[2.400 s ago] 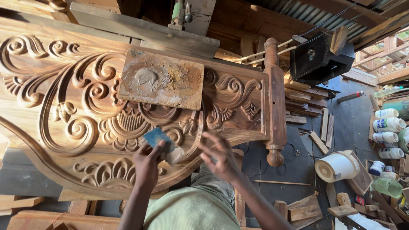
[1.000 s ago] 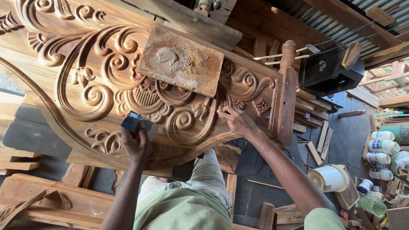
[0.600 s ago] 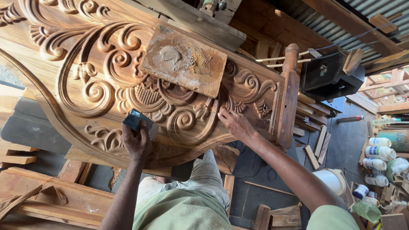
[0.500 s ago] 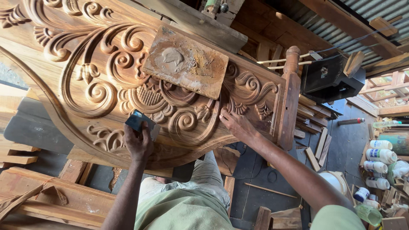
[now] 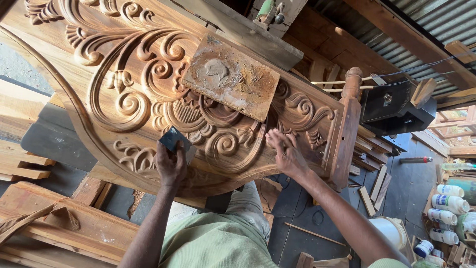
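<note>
A large carved wooden panel (image 5: 124,84) with scrolls and leaves fills the upper left. My left hand (image 5: 170,166) grips a small dark flat scraper (image 5: 173,139) and presses it against the carving near the panel's lower curved edge. My right hand (image 5: 284,153) rests with fingers spread on the carved scrolls further right, holding nothing. A flat wooden board (image 5: 230,77) smeared with pale filler lies on the panel above both hands. A turned post (image 5: 347,129) closes the panel's right end.
Loose timber and a carved offcut (image 5: 54,221) lie lower left. A black box-like machine (image 5: 391,106) stands at the right. Several white bottles (image 5: 448,203) and a white bucket (image 5: 391,233) sit on the dark floor at lower right, among wood scraps.
The view has shifted, so the panel sits lower right in frame. My left hand still holds the scraper to the carving. My right hand moved up from the panel's lower edge onto the scrolls.
</note>
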